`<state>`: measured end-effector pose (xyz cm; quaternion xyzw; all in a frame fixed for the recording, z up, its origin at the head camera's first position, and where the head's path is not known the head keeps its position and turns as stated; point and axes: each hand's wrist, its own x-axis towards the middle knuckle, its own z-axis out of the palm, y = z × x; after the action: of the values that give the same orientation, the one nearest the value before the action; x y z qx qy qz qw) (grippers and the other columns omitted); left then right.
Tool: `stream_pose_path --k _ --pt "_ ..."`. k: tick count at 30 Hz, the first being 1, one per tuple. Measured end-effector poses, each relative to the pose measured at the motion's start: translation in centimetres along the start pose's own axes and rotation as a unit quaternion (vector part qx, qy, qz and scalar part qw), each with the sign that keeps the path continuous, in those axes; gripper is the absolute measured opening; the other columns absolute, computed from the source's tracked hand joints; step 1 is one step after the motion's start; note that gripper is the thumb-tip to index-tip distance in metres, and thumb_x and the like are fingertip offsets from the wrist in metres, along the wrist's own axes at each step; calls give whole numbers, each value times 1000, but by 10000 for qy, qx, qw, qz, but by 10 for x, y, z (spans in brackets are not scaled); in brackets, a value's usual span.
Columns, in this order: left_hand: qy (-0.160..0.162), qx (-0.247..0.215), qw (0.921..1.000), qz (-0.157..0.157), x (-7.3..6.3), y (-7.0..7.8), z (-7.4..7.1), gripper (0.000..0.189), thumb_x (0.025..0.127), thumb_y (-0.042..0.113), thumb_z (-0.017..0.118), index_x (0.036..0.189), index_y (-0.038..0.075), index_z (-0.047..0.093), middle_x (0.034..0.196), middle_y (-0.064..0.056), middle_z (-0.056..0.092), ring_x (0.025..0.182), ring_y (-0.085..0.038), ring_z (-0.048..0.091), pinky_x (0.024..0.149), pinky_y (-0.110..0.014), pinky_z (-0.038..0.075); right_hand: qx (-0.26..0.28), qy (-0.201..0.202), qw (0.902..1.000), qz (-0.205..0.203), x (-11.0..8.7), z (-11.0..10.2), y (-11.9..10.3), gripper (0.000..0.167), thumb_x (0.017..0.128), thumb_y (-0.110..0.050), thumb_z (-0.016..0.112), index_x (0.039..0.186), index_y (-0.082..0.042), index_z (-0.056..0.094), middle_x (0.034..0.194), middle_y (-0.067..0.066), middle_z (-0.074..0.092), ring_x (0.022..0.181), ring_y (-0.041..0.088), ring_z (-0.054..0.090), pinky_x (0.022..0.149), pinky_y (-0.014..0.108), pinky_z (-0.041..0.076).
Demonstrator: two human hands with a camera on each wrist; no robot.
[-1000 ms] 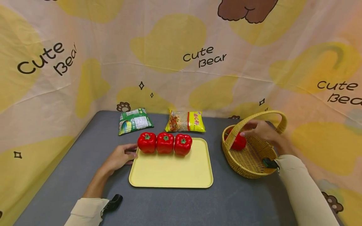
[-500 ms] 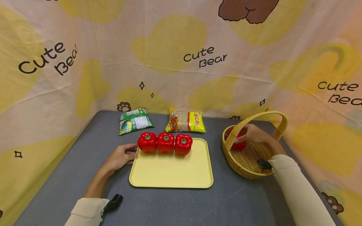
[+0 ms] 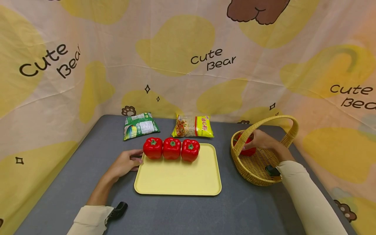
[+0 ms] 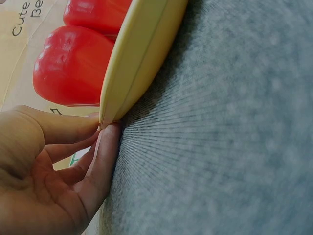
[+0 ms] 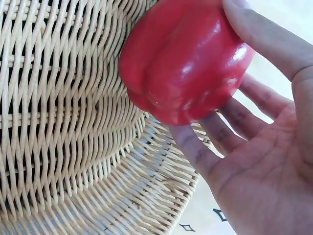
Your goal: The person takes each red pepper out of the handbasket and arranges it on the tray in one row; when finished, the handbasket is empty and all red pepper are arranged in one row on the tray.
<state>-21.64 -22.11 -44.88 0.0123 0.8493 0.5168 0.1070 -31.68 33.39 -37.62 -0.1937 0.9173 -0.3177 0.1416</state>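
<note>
My left hand (image 3: 124, 164) pinches the left edge of a yellow tray (image 3: 179, 179), thumb above and fingers beneath, as the left wrist view shows. Three red bell peppers stand in a row along the tray's back: a left one (image 3: 152, 149), a middle one (image 3: 171, 149) and a right one (image 3: 190, 151). On the right, my right hand (image 3: 262, 140) reaches under the handle of a wicker basket (image 3: 249, 174). It holds another red bell pepper (image 5: 181, 63) inside the basket, the thumb on one side and the fingers around the other, beside the woven wall.
Behind the tray lie a green snack packet (image 3: 141, 126) and a yellow, partly clear food packet (image 3: 192, 126). The basket's tall arched handle (image 3: 261, 122) rises over my right hand. Patterned cloth (image 3: 176, 49) encloses the grey table (image 3: 176, 215).
My right hand has moved left and down into the basket, and its fingers have taken hold of the bell pepper there. The left hand and the tray have stayed in place.
</note>
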Motion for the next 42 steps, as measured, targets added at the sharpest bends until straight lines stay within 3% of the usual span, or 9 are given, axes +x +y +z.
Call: stream_pose_path --k 7,10,14,19,25,30,34,39,42 --pt "-34 -11 10000 1 0 0 1 56 103 5 67 153 -10 47 149 -33 54 117 -33 68 85 -38 65 -456 296 9982 265 -12 -3 3 59 91 -37 85 134 -3 64 127 20 68 116 36 64 99 52 54" --pt "-22 -31 10000 10 0 -1 1 55 103 6 66 153 -10 48 148 -32 55 116 -32 68 85 -38 65 -659 462 9961 356 -21 -7 2 73 90 -42 85 144 0 57 135 24 65 117 38 64 98 52 55" --pt "-21 2 10000 25 1 -2 0 54 104 6 64 153 -9 48 149 -32 55 117 -33 68 86 -37 65 -590 634 9951 476 -36 -15 -1 83 91 -42 83 153 1 49 144 28 58 123 42 62 95 50 57" --pt "-23 -49 10000 -17 2 -1 0 55 104 6 65 154 -8 48 149 -31 55 117 -33 68 86 -36 65 -287 761 9958 411 -57 -22 -4 79 94 -35 81 153 3 46 143 31 57 124 47 61 88 41 59" --pt "-28 -82 10000 20 0 -1 0 55 103 6 66 153 -10 48 148 -32 55 117 -33 69 86 -38 65 -337 1155 9918 420 -85 -22 -10 77 93 -38 82 152 -1 48 140 27 60 123 48 61 87 37 59" --pt "-44 -51 10000 8 -1 -2 0 55 104 7 65 154 -10 47 150 -32 54 117 -34 68 86 -39 65 -102 1493 9886 136 -107 -15 -15 72 94 -28 83 151 0 49 133 25 64 116 37 65 80 24 59" --pt "-42 -31 10000 36 0 -3 -1 56 104 7 66 154 -10 46 150 -32 54 117 -32 68 86 -38 65 234 1630 9863 -65 -123 -8 -18 71 95 -19 81 153 0 46 139 26 60 111 22 68 78 22 60" --pt "-49 -56 10000 37 0 -2 -2 57 103 7 68 153 -10 47 149 -32 54 114 -30 69 85 -37 65 536 1754 9829 -143 -140 4 -23 71 97 -15 79 157 -4 43 146 15 53 108 -1 65 80 22 62" --pt "-47 -68 10000 22 -1 -2 -3 57 102 6 68 153 -10 47 148 -32 55 113 -29 69 85 -37 65 731 1855 9793 -338 -147 11 -28 69 96 -8 78 156 -3 44 143 3 53 111 -6 63 82 20 61"
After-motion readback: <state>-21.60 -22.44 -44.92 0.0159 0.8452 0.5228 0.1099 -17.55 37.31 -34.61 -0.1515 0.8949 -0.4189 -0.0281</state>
